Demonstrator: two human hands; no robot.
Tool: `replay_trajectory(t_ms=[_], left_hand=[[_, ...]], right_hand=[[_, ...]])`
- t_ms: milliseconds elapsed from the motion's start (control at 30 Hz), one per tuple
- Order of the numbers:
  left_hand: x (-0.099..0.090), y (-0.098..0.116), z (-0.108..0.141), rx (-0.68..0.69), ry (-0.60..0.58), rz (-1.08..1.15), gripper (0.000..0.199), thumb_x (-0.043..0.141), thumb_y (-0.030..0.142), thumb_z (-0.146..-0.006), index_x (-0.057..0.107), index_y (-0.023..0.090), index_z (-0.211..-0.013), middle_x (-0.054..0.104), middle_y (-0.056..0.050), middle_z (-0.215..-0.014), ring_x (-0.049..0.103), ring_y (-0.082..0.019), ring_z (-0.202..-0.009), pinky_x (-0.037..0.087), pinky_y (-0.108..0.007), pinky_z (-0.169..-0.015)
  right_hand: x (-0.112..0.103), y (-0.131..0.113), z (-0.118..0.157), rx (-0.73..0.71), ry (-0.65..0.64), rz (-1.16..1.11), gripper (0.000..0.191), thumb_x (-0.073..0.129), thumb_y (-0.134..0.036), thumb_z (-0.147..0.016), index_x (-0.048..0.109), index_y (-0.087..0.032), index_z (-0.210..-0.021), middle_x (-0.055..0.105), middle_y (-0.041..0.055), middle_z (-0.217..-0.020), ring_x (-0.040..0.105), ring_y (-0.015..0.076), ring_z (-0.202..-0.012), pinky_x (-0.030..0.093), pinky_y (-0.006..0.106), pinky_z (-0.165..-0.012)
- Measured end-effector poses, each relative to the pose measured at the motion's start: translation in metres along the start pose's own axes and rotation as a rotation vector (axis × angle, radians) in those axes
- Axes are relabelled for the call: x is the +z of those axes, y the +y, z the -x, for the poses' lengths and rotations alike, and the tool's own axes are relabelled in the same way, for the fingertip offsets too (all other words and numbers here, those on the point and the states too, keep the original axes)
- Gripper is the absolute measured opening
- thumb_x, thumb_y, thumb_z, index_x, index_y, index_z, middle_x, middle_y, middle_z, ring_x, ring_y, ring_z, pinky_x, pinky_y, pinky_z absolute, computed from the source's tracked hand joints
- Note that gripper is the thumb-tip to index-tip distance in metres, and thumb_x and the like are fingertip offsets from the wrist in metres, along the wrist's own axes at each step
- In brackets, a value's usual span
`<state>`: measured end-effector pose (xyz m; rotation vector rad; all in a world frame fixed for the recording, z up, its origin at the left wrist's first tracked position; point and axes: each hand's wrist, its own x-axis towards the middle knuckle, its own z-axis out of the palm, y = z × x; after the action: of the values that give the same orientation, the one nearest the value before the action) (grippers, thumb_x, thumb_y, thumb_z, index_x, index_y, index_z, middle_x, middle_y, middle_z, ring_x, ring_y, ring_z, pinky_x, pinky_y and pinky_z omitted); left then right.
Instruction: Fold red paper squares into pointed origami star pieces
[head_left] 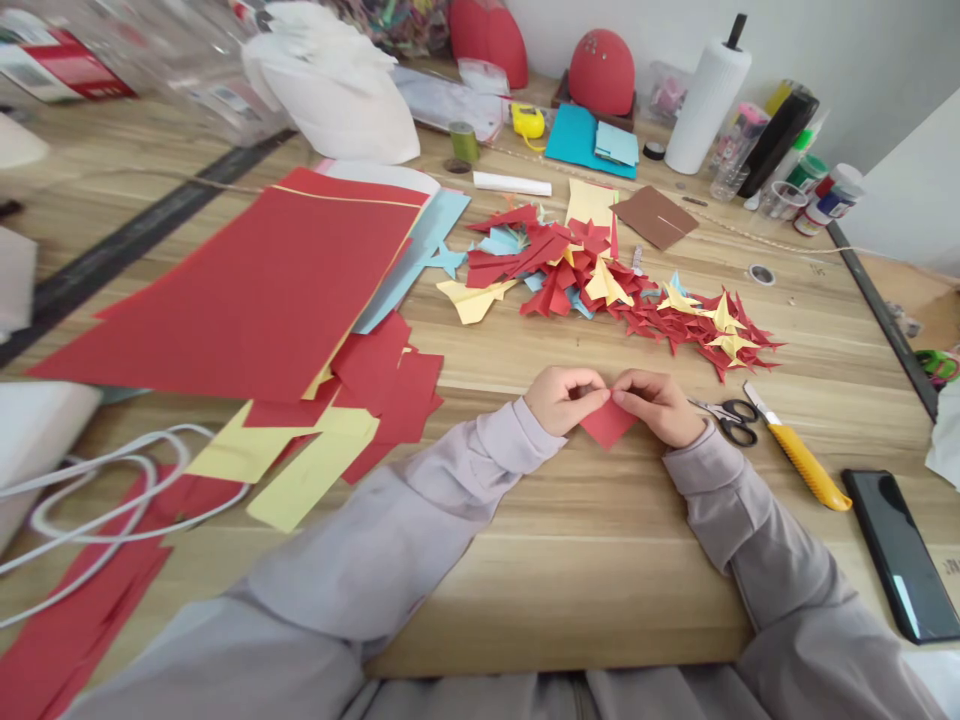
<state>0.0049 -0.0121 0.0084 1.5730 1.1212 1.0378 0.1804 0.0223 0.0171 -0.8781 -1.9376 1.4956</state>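
Wooden table (562, 590), red paper sheets (225, 290), scissors (731, 422), utility knife (802, 465), phone (900, 555)

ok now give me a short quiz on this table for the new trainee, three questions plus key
1. True or false: the left hand and the right hand both hold the folded red paper.
2. Which lies closest to the right hand: A the black-handled scissors, B the yellow utility knife, or C the black smartphone?
3. Fill in the blank: the heap of folded paper pieces beyond the hands is mostly ____.

Key: 1 true; 2 A; 3 red

Red paper square (607, 421) between the hands; yellow-handled utility knife (801, 463); black-handled scissors (732, 422).
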Motion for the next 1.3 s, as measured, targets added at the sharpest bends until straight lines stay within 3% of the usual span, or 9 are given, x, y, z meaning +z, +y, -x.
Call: replay_trajectory(t_ms=[167,333,833,1033,1167,1300], left_hand=[[0.000,0.000,0.000,0.096,-0.032,-0.152,0.019,0.050,0.026,-0.075,0.056,0.014,-0.062,0.047,0.003,-0.052,0.041,-0.008,-0.051,0.032,-0.021,-0.050],[0.000,0.001,0.001,0.186,-0.046,-0.146,0.017,0.047,0.024,-0.077,0.054,0.015,-0.064,0.049,0.002,-0.058,0.044,-0.010,-0.056,0.035,-0.022,-0.054],[0.004,0.001,0.003,0.131,-0.002,-0.121,0.017,0.047,0.026,-0.078,0.052,0.016,-0.066,0.049,0.001,-0.059,0.043,-0.010,-0.055,0.035,-0.022,-0.053],[0.000,-0.002,-0.002,0.065,0.098,0.096,0.020,0.051,0.032,-0.077,0.051,0.015,-0.066,0.048,0.002,-0.059,0.044,-0.010,-0.055,0.037,-0.023,-0.053],[-0.002,-0.002,-0.004,0.038,0.133,0.179,0.022,0.054,0.034,-0.075,0.050,0.015,-0.065,0.048,0.002,-0.058,0.043,-0.010,-0.054,0.037,-0.022,-0.053],[0.000,-0.002,-0.003,0.049,0.113,0.134,0.022,0.054,0.034,-0.076,0.053,0.015,-0.066,0.050,0.001,-0.060,0.045,-0.011,-0.056,0.038,-0.023,-0.055]], right_hand=[[0.000,-0.002,0.001,-0.056,-0.048,0.120,0.022,0.057,-0.035,-0.080,0.060,-0.015,-0.072,0.054,0.0005,-0.068,0.048,0.0120,-0.064,0.039,0.025,-0.062],[0.000,-0.004,0.000,-0.056,-0.047,0.144,0.026,0.052,-0.036,-0.083,0.058,-0.016,-0.068,0.052,0.0000,-0.065,0.047,0.0120,-0.063,0.038,0.026,-0.062],[0.000,-0.004,0.001,0.012,-0.028,0.028,0.023,0.056,-0.035,-0.080,0.057,-0.016,-0.067,0.050,-0.0019,-0.060,0.042,0.0100,-0.056,0.034,0.024,-0.055],[-0.005,0.007,0.000,0.009,0.116,-0.115,0.023,0.062,-0.034,-0.073,0.056,-0.017,-0.059,0.052,-0.0016,-0.058,0.044,0.0110,-0.057,0.035,0.025,-0.056],[-0.005,0.010,0.000,0.034,0.214,-0.185,0.024,0.061,-0.039,-0.074,0.059,-0.018,-0.064,0.056,-0.0002,-0.063,0.049,0.0132,-0.061,0.040,0.026,-0.060],[-0.001,0.002,0.000,0.058,0.131,-0.098,0.025,0.060,-0.041,-0.076,0.063,-0.017,-0.071,0.058,-0.0001,-0.065,0.050,0.0123,-0.061,0.040,0.025,-0.060]])
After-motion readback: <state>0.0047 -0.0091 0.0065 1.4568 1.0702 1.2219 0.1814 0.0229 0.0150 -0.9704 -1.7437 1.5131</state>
